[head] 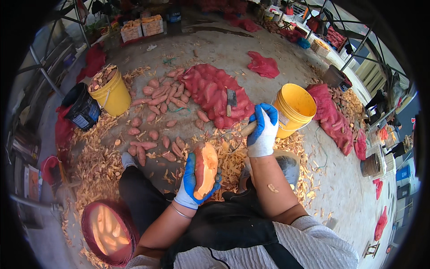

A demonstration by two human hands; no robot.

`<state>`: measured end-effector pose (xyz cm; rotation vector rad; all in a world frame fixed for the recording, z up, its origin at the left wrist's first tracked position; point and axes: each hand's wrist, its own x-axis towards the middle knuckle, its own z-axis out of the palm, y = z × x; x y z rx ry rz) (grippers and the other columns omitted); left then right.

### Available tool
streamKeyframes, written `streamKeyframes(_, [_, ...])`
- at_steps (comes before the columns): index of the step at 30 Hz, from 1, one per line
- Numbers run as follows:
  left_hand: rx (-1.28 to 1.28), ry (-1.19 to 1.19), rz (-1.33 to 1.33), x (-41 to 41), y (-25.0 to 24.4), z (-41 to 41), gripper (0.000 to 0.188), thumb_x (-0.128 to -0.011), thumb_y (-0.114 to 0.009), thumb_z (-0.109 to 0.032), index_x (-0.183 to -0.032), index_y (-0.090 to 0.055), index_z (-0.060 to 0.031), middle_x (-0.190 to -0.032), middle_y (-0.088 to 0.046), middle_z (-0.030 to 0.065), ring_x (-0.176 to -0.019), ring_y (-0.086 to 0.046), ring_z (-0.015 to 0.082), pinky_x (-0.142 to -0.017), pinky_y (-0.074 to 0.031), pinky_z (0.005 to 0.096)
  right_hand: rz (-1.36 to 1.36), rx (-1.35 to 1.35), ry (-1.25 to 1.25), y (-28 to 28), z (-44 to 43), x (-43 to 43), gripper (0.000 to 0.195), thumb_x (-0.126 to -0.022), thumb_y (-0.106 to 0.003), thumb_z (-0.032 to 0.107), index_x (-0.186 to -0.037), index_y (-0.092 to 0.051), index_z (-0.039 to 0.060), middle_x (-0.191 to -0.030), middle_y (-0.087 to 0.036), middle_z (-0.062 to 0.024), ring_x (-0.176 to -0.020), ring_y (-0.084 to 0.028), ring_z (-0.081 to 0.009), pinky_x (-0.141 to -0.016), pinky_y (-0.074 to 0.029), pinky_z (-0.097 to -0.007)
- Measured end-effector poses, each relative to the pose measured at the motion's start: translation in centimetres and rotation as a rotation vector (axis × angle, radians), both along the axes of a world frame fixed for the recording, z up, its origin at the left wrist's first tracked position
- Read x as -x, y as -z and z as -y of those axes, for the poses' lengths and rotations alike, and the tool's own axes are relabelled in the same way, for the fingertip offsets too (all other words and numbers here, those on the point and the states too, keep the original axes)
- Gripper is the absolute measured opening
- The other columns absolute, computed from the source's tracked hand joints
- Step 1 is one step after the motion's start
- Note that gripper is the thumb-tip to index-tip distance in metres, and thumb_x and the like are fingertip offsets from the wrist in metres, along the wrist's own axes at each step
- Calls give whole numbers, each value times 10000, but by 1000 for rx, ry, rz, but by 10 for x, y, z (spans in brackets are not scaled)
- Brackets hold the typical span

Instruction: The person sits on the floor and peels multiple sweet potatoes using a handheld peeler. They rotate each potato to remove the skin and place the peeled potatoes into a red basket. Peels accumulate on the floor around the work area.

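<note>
My left hand (193, 186), in a blue and white work glove, grips a large sweet potato (206, 169). Orange flesh shows along its right side, while red skin covers the left. My right hand (263, 129), gloved alike, is closed around the wooden handle of a peeling tool (248, 129). A thin curved metal loop forms the tool's head, just above and right of the sweet potato and apart from it. Peelings (228, 164) lie heaped on the floor beneath both hands. One scrap of peel (272, 188) sticks to my right forearm.
A red mesh sack of sweet potatoes (215, 90) lies ahead, with a cleaver (231, 101) on top. Loose sweet potatoes (161, 95) spread left of it. Yellow buckets stand left (116, 94) and right (295, 107). A mesh-lined tub (88, 232) at lower left holds peeled pieces in liquid.
</note>
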<state>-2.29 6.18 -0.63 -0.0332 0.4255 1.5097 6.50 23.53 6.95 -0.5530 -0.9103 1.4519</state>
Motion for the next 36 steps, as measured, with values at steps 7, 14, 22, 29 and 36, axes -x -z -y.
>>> streamKeyframes(7, [76,-226,-6,-15,-20,-7,671,-880,-419,-681,-1309,-483,-170,-1026,-632,103,-825,-615,271,-682,-524,376,224,166,-432,0,36,3,132,-866,-593,102,-985,-597,44,-716,-561,-42,-606,-530,-122,-544,-419,-244])
streamKeyframes(14, [-78,-100,14,-11,-15,9,687,-885,-420,-672,-1387,-419,-203,-1191,-589,53,-950,-605,252,-759,-532,364,-81,-1,-21,2,-25,-8,102,-862,-619,48,-957,-584,58,-729,-566,-28,-598,-526,-114,-546,-431,-234])
streamKeyframes(22, [-181,-126,-26,-6,-24,4,683,-934,-451,-559,-1450,-326,-130,-1402,-442,78,-1252,-456,255,-1042,-384,405,-68,66,-367,-4,44,-20,70,-902,-553,107,-964,-527,88,-742,-512,-31,-645,-485,-119,-635,-426,-267])
streamKeyframes(29, [-148,-90,-84,-9,1,0,645,-965,-446,-493,-1457,-321,-96,-1429,-430,70,-1276,-446,237,-1073,-361,365,313,117,-555,5,55,-6,157,-879,-603,63,-1025,-568,17,-821,-586,-61,-670,-548,-129,-628,-446,-252])
streamKeyframes(36, [232,27,-260,-13,-18,28,643,-940,-449,-564,-1415,-397,-134,-1342,-514,52,-1155,-543,239,-980,-450,365,-9,-120,122,-1,-70,-7,94,-863,-610,51,-943,-566,32,-744,-566,-50,-641,-549,-131,-575,-442,-245])
